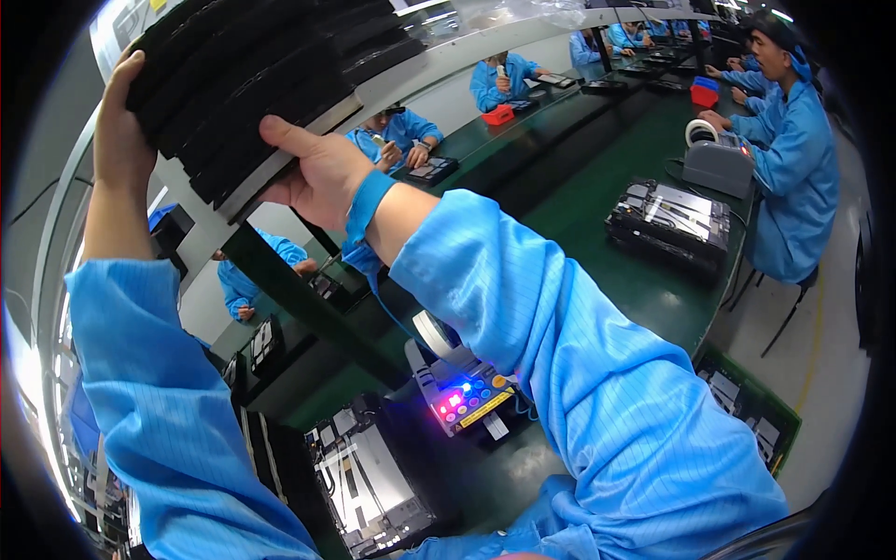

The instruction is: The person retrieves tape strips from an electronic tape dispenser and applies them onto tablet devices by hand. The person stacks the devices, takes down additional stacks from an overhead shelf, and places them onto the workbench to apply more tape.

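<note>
There is one black stack point(271, 84), one wristband point(371, 205), one stool point(808, 277), one green tray point(790, 431) and one blue bin point(707, 84). Two tape dispensers point(717, 168) point(471, 401) carry two tape rolls point(702, 122) point(429, 336), one apiece, and the red bins point(497, 116) point(704, 98) number two. There are at least two other stacks point(653, 247) point(420, 448) topped with silver parts point(691, 201), and at least six co-workers point(798, 159); those farther back are too small to number.

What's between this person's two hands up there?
A stack of black, flat pieces: in the head view, it sits between the left hand and the right hand, both touching it.
</note>
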The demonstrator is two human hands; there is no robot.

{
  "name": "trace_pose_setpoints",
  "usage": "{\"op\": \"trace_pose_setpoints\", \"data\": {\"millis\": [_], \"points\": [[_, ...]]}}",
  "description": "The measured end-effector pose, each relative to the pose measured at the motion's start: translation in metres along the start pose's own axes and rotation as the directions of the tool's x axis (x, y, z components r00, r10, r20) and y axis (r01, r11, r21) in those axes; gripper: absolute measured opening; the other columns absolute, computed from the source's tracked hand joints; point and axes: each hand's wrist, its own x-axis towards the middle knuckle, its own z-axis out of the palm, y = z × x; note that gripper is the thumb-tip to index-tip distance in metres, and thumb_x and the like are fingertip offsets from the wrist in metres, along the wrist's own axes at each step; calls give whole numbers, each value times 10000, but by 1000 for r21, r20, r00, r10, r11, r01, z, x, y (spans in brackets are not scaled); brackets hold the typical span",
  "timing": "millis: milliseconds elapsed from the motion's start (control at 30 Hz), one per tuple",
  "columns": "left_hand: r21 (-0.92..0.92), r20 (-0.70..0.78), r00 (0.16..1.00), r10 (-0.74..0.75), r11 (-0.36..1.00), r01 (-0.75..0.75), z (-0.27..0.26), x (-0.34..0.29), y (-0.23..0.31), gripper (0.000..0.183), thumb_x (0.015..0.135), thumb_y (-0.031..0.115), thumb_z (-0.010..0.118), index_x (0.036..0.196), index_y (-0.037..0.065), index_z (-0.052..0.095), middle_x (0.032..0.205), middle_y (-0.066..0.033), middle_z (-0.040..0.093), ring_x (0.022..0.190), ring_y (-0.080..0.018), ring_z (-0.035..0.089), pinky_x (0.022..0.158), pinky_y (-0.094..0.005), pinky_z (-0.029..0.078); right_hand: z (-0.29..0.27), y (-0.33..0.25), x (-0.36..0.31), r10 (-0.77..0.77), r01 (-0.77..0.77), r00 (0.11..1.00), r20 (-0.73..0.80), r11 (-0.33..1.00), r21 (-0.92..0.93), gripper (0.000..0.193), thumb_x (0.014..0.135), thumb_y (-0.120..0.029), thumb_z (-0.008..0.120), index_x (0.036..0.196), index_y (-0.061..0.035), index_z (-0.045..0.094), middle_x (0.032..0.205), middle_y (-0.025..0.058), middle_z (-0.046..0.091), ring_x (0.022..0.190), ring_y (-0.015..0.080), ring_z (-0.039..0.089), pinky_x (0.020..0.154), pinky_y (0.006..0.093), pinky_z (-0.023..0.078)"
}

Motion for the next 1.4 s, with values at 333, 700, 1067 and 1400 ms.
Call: {"op": "trace_pose_setpoints", "data": {"millis": [333,700,1067,1400], "points": [[128,-42,998,44,991,-38,-10,-65,10,379,867,281,575,1147,26,576,1095,-104,616,955,-188,599,851,-278,480,9,-24,-55,-86,87,985,150,996,-2,322,862,-186,642,1087,26,552,1019,169,624,955,322,632,851,501,524],[39,259,940,223,970,-241,177,-170,-1,371,906,251,559,1196,20,555,1135,-117,594,1005,-186,589,902,-279,454,-10,-105,-235,-176,177,984,15,979,-106,331,916,-194,555,1193,-16,520,1158,155,596,1021,294,617,875,472,513],[41,582,754,305,915,-401,298,-202,0,509,870,301,617,1274,18,493,1176,-113,534,1126,-199,497,971,-288,359,-61,-147,-398,-550,393,787,-280,796,-461,581,847,-311,629,1312,-17,440,1304,146,511,1200,303,491,1050,438,356],[198,590,807,-2,970,-142,326,-248,-98,579,836,241,663,1326,42,427,1301,-165,408,1216,-283,421,1029,-365,322,-127,-143,-450,-395,271,732,-555,916,-295,552,801,-225,666,1277,-19,477,1263,139,544,1152,296,524,1030,440,365]]}}
